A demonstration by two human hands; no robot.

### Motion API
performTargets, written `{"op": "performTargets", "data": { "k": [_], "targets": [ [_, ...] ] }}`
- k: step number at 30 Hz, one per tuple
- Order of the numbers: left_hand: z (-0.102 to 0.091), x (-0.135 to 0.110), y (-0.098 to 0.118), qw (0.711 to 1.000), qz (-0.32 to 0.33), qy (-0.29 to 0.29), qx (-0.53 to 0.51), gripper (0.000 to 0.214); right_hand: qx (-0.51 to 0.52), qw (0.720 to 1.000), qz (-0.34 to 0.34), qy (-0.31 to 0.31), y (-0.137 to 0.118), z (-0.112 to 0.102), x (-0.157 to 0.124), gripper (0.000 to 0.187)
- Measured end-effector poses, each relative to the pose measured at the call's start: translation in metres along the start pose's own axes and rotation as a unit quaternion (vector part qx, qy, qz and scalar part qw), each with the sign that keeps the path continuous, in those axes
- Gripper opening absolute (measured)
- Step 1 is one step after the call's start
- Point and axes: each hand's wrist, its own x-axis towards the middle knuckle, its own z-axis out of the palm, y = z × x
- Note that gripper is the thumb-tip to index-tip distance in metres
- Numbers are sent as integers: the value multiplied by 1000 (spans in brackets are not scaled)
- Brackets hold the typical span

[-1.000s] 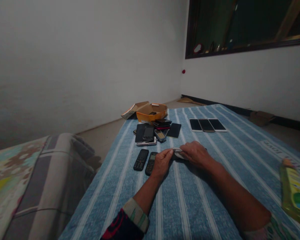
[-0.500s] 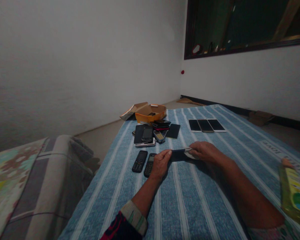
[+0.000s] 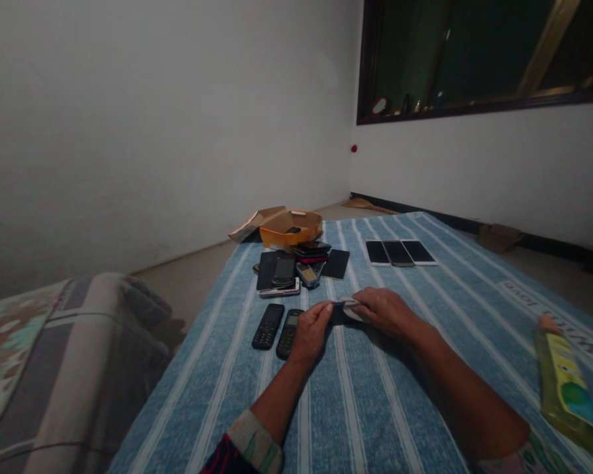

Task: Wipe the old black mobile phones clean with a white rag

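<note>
Our left hand (image 3: 310, 331) pinches phone (image 3: 337, 315) by one end | phone lies between both hands' fingers | right hand (image 3: 384, 309), fingers curled over cloth (image 3: 350, 308), has slid leftward: we're mid-wipe, seemingly

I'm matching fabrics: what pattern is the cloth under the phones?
The cloth is blue with pale stripes; head view.

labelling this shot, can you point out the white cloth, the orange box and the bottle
white cloth (image 3: 350, 309): head view, on its visible fold
orange box (image 3: 277, 237): head view, on its front wall
bottle (image 3: 569, 378): head view, on its label
</note>
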Motion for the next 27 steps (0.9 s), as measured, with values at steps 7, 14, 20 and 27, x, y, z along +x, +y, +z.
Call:
{"op": "performTargets", "data": {
  "k": [7, 14, 20, 27],
  "targets": [
    [0, 0, 0, 1000, -6, 2, 1, 32, 18, 1000, 0, -5, 8, -1, 0, 25],
    [1, -1, 4, 1000, -17, 13, 6, 34, 32, 999, 14, -36, 25, -10, -4, 23],
    [0, -2, 0, 1000, -11, 4, -1, 35, -19, 1000, -5, -11, 4, -2, -2, 26],
    [1, -2, 3, 1000, -2, -9, -5, 33, -49, 999, -8, 8, -6, 9, 1, 25]
  ]
}}
